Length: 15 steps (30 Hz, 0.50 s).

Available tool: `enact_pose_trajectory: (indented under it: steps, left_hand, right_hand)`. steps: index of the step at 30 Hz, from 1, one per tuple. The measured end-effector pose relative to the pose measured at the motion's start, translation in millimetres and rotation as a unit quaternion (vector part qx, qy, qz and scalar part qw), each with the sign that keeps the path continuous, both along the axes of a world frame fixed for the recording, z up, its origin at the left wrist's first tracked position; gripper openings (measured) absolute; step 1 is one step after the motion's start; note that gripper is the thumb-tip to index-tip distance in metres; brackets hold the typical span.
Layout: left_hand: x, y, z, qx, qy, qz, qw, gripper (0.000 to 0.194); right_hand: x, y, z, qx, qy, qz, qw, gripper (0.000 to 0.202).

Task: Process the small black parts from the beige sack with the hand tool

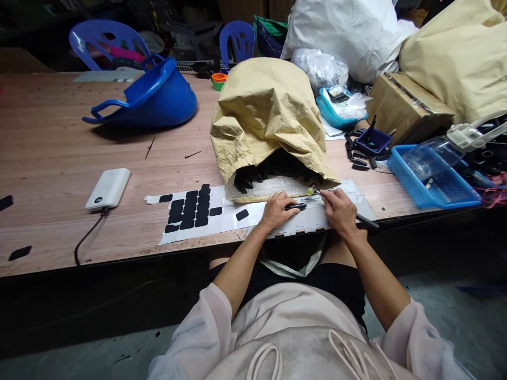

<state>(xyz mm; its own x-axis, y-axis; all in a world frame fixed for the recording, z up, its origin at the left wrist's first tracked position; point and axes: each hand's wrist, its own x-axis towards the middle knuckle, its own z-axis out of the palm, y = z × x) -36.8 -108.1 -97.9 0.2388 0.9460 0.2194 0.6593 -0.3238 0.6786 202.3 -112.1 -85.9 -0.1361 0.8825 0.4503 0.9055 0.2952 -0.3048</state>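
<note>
My left hand point(276, 212) is closed on a small black piece point(296, 206), held low over the white board at the table's front edge. To its right, my right hand point(339, 211) grips a thin tool point(318, 193) whose black handle end point(367, 222) sticks out behind the palm. Near the tool's tip is a small yellow-green round thing point(310, 191). Just beyond both hands, a large tan sack point(269, 116) lies with its mouth facing me and many black pieces inside. Left of my hands, a white sheet point(229, 217) carries several black rounded stickers point(189, 211).
A blue basin point(158, 97) lies tipped at the back left, and a white power bank point(109, 188) with a cable sits nearer. On the right are a blue basket point(431, 184), a small purple tray point(373, 140), loose black pieces and a cardboard box point(407, 108).
</note>
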Motion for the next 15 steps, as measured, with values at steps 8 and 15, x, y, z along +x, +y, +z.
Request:
enact_pose_trajectory:
  steps: [8,15]
  left_hand:
    - [8,-98,-25.7,0.063,-0.018,-0.212,0.975,0.031]
    - [18,-114,-99.4,-0.243,0.145,-0.083,0.956,0.037]
  right_hand:
    - [7,12,-16.2,0.008,-0.035,-0.002,0.999,0.026]
    - [-24,36,7.3,-0.029,0.042,0.087,0.995,0.033]
